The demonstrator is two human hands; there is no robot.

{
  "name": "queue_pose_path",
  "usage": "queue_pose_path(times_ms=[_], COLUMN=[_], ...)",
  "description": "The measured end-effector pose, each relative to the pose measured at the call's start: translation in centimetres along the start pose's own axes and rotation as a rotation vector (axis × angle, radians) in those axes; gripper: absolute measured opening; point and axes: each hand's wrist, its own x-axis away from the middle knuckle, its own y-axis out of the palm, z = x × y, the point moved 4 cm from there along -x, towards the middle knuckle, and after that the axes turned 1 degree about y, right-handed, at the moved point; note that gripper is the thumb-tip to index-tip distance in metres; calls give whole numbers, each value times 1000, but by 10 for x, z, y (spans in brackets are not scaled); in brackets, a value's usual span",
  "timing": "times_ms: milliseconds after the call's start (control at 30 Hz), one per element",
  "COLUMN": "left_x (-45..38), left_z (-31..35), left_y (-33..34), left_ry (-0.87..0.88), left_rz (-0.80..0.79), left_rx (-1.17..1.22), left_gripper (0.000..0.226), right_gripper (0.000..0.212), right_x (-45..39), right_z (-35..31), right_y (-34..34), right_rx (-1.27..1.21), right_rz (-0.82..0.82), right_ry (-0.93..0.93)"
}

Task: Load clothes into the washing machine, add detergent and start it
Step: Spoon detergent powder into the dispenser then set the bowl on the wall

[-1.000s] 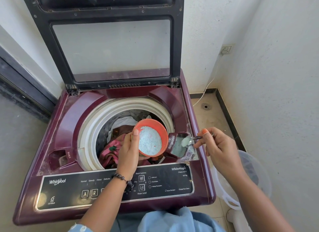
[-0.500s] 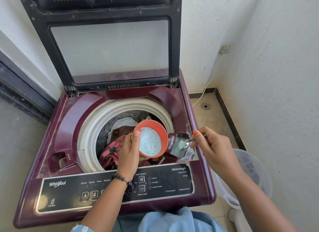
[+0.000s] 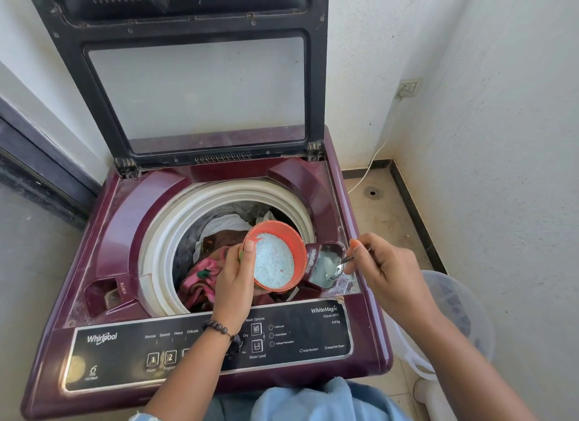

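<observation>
Against the corner walls a maroon top-loading washing machine (image 3: pixel 103 232) is standing with its lid (image 3: pixel 194 75) raised upright, the glass panel facing the camera. Its black control panel (image 3: pixel 175 348) is running along the near edge. Clothes (image 3: pixel 203 273), pink, brown and white, are lying heaped inside the white-rimmed drum (image 3: pixel 156 242). At the right, on the floor, a pale plastic laundry basket (image 3: pixel 460 311) is sitting partly hidden behind the right forearm.

Left hand (image 3: pixel 233 290) is gripping an orange bowl (image 3: pixel 297 251) over the drum's near right side, thumb pressing on the rim, fingers wrapped beneath; the bowl is tilting toward the camera and holding pale blue detergent powder (image 3: pixel 272 264). Right hand (image 3: pixel 385 273) is pinching a metal spoon (image 3: pixel 340 265) by the handle, fingers closed round it. The spoon's bowl is dipping into the detergent compartment (image 3: pixel 322 264) at the machine's right front corner, just beside the orange bowl, where whitish powder is lying.
</observation>
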Motion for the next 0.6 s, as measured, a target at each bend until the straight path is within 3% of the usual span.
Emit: queue_pose_path(times_ms=[233, 600], left_x=[0, 0], left_z=[2, 0], left_y=[0, -3], left_ry=[-17, -16], left_rz=[3, 35], left_rx=[29, 11], left_gripper=[50, 52], right_gripper=[37, 35], right_x=[1, -3], right_z=[-5, -3], right_y=[7, 13], right_rx=[62, 182], right_rz=[5, 42], right_ry=[-62, -64])
